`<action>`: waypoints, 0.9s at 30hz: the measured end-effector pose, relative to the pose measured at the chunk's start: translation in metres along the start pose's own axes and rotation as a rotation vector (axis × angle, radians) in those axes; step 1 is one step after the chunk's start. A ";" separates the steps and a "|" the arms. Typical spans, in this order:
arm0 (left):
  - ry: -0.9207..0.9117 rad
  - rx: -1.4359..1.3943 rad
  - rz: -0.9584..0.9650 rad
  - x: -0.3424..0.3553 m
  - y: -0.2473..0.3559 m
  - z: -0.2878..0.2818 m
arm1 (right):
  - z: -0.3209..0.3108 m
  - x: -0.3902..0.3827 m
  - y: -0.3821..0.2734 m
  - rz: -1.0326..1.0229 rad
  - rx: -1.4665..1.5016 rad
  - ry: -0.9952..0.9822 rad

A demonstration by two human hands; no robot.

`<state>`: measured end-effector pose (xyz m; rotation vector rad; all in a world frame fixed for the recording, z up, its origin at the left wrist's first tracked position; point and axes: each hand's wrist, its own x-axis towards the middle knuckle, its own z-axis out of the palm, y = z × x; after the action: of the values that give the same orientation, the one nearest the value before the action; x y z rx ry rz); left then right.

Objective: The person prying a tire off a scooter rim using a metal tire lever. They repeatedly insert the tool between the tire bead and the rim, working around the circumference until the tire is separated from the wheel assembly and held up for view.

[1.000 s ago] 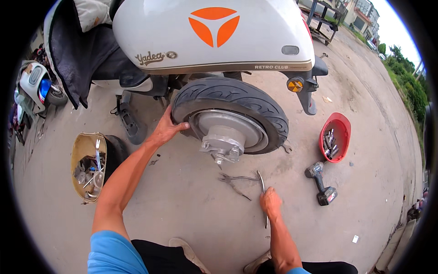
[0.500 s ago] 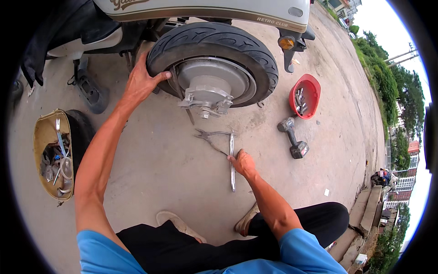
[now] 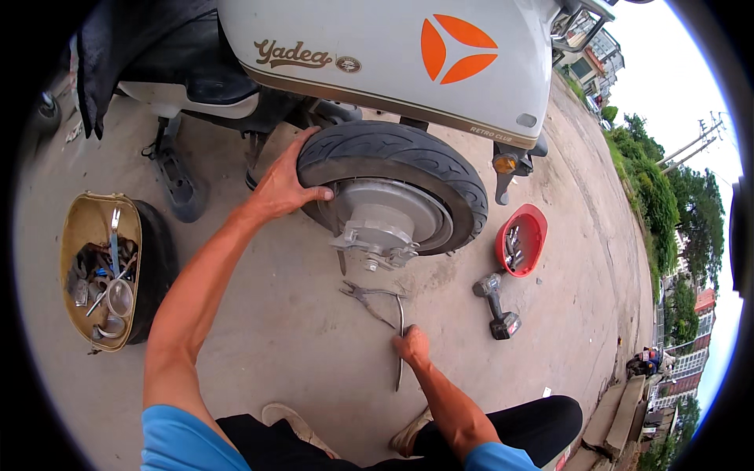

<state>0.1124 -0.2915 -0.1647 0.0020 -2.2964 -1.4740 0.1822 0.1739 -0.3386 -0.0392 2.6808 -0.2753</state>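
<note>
A white scooter (image 3: 369, 74) stands with its rear wheel, a black tire (image 3: 408, 145) around a silver hub (image 3: 371, 234), facing me. My left hand (image 3: 287, 188) grips the left side of the tire, thumb near the rim, where a narrow metal strip (image 3: 341, 255) hangs down beside the hub. On the concrete below the wheel, my right hand (image 3: 411, 345) is closed on a long curved metal bar (image 3: 399, 373). Pliers (image 3: 363, 296) with spread handles lie against that bar.
A tan-lined tool container (image 3: 82, 318) sits at left. At right are a red helmet (image 3: 532, 239) holding sockets and a cordless driver (image 3: 495, 306). A kickstand part (image 3: 177, 184) is under the scooter; greenery (image 3: 660, 196) edges the paving.
The view has tilted and shifted. My right hand has moved a little left with the bar, closer to the pliers. My left hand remains on the tire.
</note>
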 end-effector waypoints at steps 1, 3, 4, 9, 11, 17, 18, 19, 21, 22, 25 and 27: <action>0.001 -0.006 0.003 0.002 0.001 0.002 | 0.001 0.001 0.006 0.004 -0.003 0.005; 0.005 0.003 0.000 0.002 0.004 0.002 | 0.001 -0.003 0.005 -0.033 -0.065 0.022; 0.001 -0.005 0.003 0.002 0.006 0.002 | -0.003 -0.007 0.009 -0.024 -0.067 0.025; 0.035 0.000 -0.033 -0.001 -0.001 0.009 | -0.144 -0.082 -0.043 -0.219 0.255 -0.201; 0.033 -0.007 -0.021 0.000 0.002 0.011 | -0.202 -0.108 -0.064 -0.355 0.052 -0.071; 0.040 0.003 -0.022 -0.003 -0.001 0.002 | -0.350 -0.132 -0.186 -0.634 -0.279 0.193; 0.043 0.006 -0.032 -0.001 0.002 0.003 | -0.361 -0.121 -0.193 -0.666 -0.344 0.232; 0.042 0.002 -0.021 0.000 0.003 0.003 | -0.369 -0.109 -0.199 -0.706 -0.406 0.268; 0.048 0.004 0.021 0.000 0.000 0.006 | -0.383 -0.098 -0.219 -0.667 -0.492 0.246; 0.051 -0.004 0.027 0.001 0.000 0.007 | -0.387 -0.095 -0.229 -0.616 -0.605 0.232; 0.053 -0.012 0.037 -0.001 -0.002 0.009 | -0.390 -0.103 -0.249 -0.575 -0.795 0.198; 0.058 0.013 0.031 -0.003 -0.002 0.008 | -0.387 -0.111 -0.260 -0.669 -0.936 0.292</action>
<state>0.1119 -0.2850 -0.1701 0.0131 -2.2503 -1.4250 0.1107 -0.0002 0.1020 -1.2508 2.7247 0.8525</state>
